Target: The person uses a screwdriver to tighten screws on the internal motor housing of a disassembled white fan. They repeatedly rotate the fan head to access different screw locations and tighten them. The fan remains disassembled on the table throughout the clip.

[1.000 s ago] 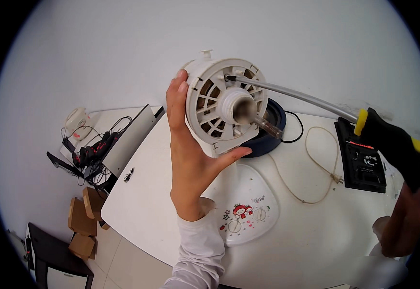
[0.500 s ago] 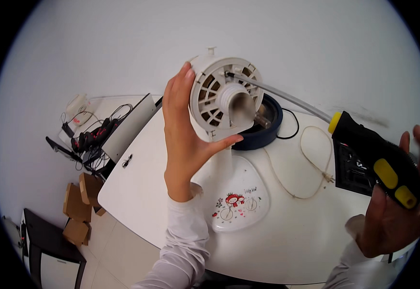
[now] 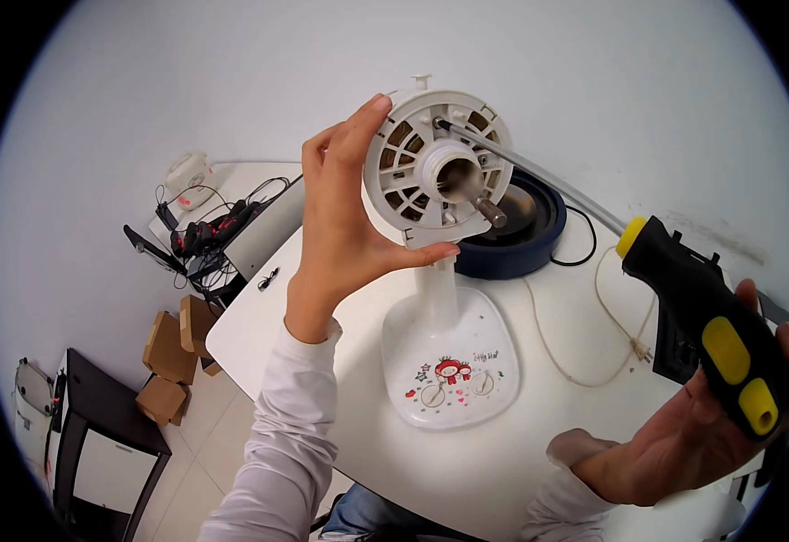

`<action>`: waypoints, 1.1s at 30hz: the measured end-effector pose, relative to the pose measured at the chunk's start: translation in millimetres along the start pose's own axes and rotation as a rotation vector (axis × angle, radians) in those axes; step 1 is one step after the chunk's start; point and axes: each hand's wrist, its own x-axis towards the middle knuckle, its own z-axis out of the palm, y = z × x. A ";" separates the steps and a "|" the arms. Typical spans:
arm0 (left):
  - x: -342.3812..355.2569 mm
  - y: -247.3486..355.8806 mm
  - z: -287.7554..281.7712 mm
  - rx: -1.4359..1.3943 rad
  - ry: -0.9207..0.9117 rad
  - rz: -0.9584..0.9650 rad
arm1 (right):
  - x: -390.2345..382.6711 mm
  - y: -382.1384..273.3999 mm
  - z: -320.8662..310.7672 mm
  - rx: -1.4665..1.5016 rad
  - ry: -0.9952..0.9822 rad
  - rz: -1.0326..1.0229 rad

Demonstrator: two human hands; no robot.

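A white desk fan without blades or guard stands on the table, its base (image 3: 453, 348) printed with a red cartoon figure and two round dials. Its motor housing (image 3: 435, 163) is a slotted white disc with a threaded collar and a metal shaft (image 3: 492, 213) sticking out. My left hand (image 3: 336, 217) grips the housing's left side, fingers along the upper rim and thumb underneath. In my right hand (image 3: 670, 443) lies the black-and-yellow handle of a long screwdriver (image 3: 702, 316), fingers curled loosely behind it. The screwdriver's tip meets the upper part of the disc; the screw itself is too small to make out.
Behind the fan lies a dark blue round object (image 3: 539, 253) with a black cord. A pale power cord (image 3: 539, 334) with a plug loops over the white table (image 3: 367, 434). A black tray (image 3: 675, 348) is partly hidden by the screwdriver. Cardboard boxes (image 3: 173, 348) and a cable-strewn desk (image 3: 218, 226) stand left.
The view has shifted, and the fan appears further right. My right hand's fingers have moved in around the handle from a more spread pose. The screwdriver tip stays at the same part of the disc.
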 end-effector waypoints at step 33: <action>19.8 5.5 -10.9 0.248 -0.145 0.130 | 8.4 -1.3 -8.7 -0.227 -0.097 -0.055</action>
